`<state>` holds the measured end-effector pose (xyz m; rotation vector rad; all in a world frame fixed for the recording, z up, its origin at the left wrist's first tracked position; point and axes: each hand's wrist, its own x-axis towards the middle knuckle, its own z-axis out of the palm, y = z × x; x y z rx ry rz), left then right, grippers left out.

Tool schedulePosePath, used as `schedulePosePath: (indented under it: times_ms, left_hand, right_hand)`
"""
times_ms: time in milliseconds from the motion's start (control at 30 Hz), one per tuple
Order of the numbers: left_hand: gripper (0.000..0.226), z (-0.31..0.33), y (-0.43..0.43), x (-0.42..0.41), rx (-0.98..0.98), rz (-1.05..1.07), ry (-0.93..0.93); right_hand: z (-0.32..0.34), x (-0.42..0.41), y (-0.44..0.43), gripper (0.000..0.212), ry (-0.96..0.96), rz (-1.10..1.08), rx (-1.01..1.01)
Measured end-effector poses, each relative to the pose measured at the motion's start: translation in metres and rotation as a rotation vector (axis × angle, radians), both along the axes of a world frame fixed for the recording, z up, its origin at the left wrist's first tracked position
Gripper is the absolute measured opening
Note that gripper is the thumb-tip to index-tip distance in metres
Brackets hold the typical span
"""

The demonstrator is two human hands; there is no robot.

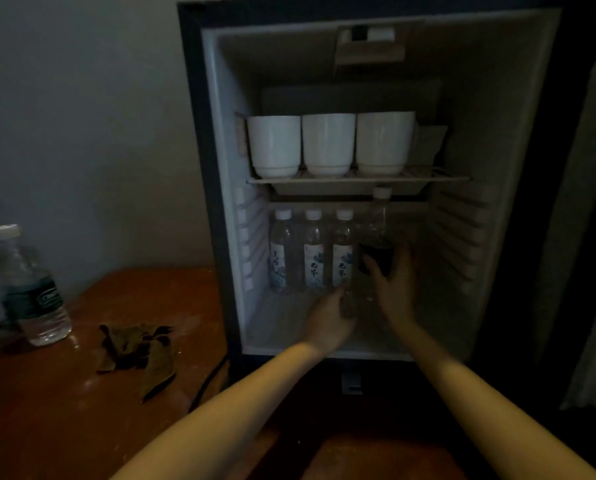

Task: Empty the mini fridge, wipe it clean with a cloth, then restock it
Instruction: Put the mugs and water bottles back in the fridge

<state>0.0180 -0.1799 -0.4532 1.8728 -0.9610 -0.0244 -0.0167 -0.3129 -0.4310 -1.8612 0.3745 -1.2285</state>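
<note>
The mini fridge [225,133] filled the middle and right of the frame with its door open. Both my arms reached into the bottom part.

My right hand [393,289] was wrapped around a tall bottle with a dark label [379,233], thumb on one side and fingers on the other. I held it by the middle so it would stay straight up. It only just fit under the wire shelf [445,178].

My left hand [327,320] was low, just beside the right one, with its fingers bent near something clear. It was too dark to tell if it held anything. I think it was there to steady things so nothing tipped.

Three small water bottles [313,251] stood in a neat row at the back left, touching each other, which left room for the tall one beside them. Three white cups [328,145] sat side by side on the shelf above.

On the desk [47,393] at the lower left lay a crumpled brown cloth [140,355], out of the way but easy to grab. A water bottle with a green label [35,292] stood at the far left.

I could not tell if the tall bottle was going in or coming out.
</note>
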Motion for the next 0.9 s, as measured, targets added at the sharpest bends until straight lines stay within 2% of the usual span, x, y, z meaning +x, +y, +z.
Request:
schedulePosePath:
  times_ms: [67,167,267,400,533,667,800,900]
  left_hand:
    - [0.057,0.006,0.034,-0.007,-0.063,0.034,0.016]
    - [0.045,0.007,0.108,-0.021,-0.124,0.091,-0.038]
    - [0.037,-0.001,0.189,-0.024,-0.12,0.266,-0.224]
    - [0.043,0.001,0.294,-0.011,-0.217,0.573,-0.198]
    - [0.05,-0.011,0.381,0.029,-0.348,0.889,-0.061]
    - [0.077,-0.026,0.422,0.08,-0.404,1.038,0.154]
    - [0.091,-0.032,0.431,0.138,-0.404,1.032,0.276]
    - [0.09,-0.031,0.426,0.179,-0.359,0.992,0.3]
  right_hand:
    - [0.008,-0.019,0.04,0.055,-0.14,0.04,-0.104]
    - [0.021,-0.036,0.108,0.036,-0.26,0.247,-0.359]
    - [0.028,-0.03,0.177,0.029,-0.332,0.481,-0.548]
    - [0.031,0.0,0.269,0.03,-0.34,0.674,-0.668]
    - [0.025,0.046,0.346,0.028,-0.219,0.832,-0.584]
    - [0.011,0.112,0.396,0.034,-0.02,0.883,-0.377]
    - [0.002,0.184,0.429,0.072,0.3,0.921,-0.087]
    - [0.0,0.235,0.45,0.098,0.427,0.99,0.058]
